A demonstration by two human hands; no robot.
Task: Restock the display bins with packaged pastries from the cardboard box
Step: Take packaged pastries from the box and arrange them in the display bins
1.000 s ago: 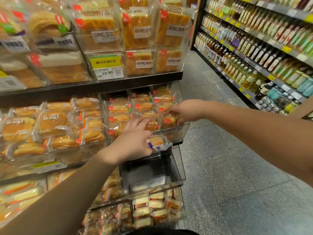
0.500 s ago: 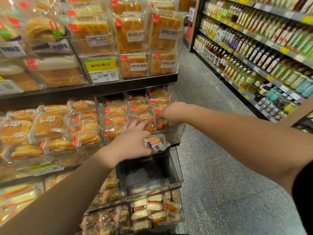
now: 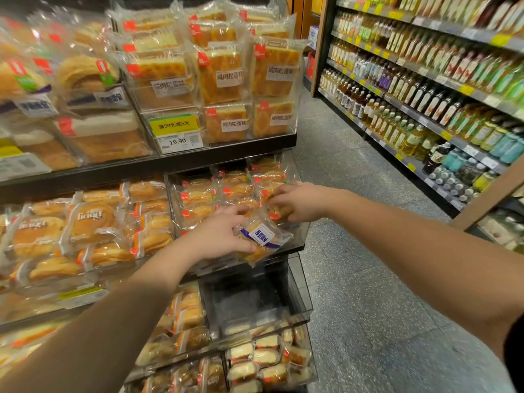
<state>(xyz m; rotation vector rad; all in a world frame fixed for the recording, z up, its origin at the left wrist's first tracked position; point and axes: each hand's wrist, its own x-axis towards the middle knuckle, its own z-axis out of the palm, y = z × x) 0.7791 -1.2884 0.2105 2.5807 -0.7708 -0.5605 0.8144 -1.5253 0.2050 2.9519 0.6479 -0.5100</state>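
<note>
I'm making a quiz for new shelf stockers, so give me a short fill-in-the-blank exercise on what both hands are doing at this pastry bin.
1. The left hand holds a packaged pastry whose label is white and ____.
2. The right hand reaches into the clear ____ of pastries.
3. The price tag on the shelf above reads ____.

Missing words: blue; bin; 19.90

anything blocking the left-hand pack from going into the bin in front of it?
Partly. The left hand holds the pack at the front edge of the bin. The bin already holds rows of pastries, and the right hand grips one in its front right corner. No lid or other barrier shows.
</note>
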